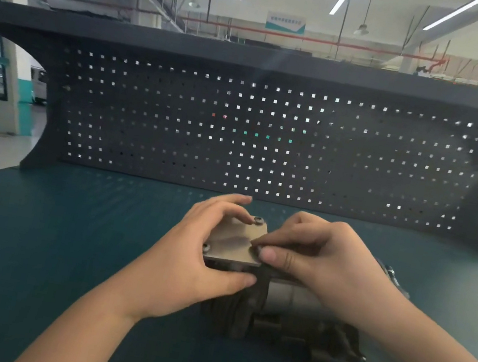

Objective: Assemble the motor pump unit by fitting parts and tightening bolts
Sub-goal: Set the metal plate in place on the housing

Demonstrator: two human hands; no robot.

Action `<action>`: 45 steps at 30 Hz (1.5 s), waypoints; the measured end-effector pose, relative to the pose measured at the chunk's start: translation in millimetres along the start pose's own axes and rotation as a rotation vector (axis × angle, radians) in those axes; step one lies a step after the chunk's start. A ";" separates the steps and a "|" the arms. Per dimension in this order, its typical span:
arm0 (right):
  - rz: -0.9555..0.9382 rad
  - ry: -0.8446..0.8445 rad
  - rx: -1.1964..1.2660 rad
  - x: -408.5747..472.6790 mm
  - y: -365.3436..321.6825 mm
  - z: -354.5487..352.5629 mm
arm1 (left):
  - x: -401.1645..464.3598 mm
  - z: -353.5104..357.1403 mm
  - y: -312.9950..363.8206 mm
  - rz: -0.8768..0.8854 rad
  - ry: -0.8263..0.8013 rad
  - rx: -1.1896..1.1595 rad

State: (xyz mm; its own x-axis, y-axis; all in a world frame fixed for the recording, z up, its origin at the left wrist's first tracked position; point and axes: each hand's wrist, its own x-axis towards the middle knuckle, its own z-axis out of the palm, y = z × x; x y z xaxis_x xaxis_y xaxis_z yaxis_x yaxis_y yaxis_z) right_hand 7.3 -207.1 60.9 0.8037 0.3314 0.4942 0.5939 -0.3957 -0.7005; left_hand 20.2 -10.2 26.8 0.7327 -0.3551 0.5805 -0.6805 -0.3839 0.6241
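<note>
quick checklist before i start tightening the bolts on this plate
1. Plate sits flat on the pump body: ok.
2. Far bolt in its hole: ok.
3. Left bolt in its hole: ok, partly hidden.
4. Near right bolt started: cannot tell, right hand pinches over that corner.
5. Plate steadied: ok, left hand grips its edges.
6. Tightening tool within reach: not ok, none visible on the mat.
</note>
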 end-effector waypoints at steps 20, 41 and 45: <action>0.026 -0.036 0.005 -1.7 -2.4 -0.9 | -2.3 2.5 -0.4 -0.002 0.029 -0.068; 0.045 -0.038 0.010 -0.8 -5.5 1.7 | -1.9 3.1 0.4 0.016 0.033 -0.053; -0.009 -0.075 -0.054 -2.3 -5.2 -0.8 | -3.5 5.8 0.2 0.003 0.051 -0.036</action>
State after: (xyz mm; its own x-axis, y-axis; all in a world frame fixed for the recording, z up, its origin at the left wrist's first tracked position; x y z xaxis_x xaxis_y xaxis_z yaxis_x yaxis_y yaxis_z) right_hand 2.4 -206.5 63.8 0.7946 0.3977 0.4587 0.6037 -0.4375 -0.6664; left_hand 17.6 -14.0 21.8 0.7303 -0.3118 0.6078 -0.6830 -0.3520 0.6401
